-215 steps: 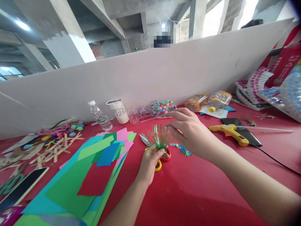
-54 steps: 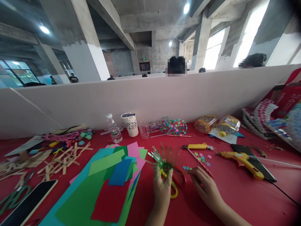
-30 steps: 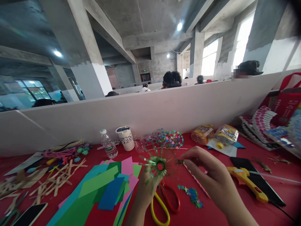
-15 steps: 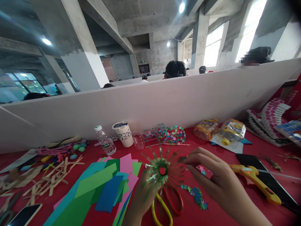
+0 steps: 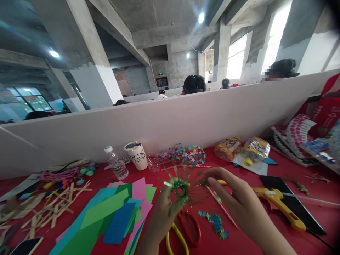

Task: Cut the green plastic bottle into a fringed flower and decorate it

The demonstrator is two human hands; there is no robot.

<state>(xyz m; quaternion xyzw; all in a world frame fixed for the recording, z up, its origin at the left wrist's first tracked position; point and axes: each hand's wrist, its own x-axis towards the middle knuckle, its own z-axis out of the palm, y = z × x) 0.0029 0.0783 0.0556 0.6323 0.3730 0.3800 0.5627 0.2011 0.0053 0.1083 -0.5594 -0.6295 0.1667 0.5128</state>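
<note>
My left hand (image 5: 162, 209) is closed around the base of a green clear plastic bottle piece (image 5: 181, 192), cut into thin strips that fan out around a round opening. My right hand (image 5: 233, 196) is at the right side of the fan, thumb and bent fingers drawn together at the strip tips; they seem to pinch a strip, though blur hides the contact. Below the piece lie scissors (image 5: 193, 232) with one red and one yellow handle. A striped pencil-like stick (image 5: 223, 208) lies under my right hand, beside a cluster of small coloured stars (image 5: 216, 223).
Coloured paper sheets (image 5: 106, 212) and wooden sticks (image 5: 53, 209) lie left. A yellow glue gun (image 5: 281, 205) rests on a black board at right. Along the white partition (image 5: 159, 124) stand a water bottle (image 5: 117, 164), a cup (image 5: 136, 156) and two drink bottles (image 5: 256, 148).
The view has shifted slightly. My right hand has closed in a little on the fan, which my left hand still holds. The striped stick under my right hand now shows.
</note>
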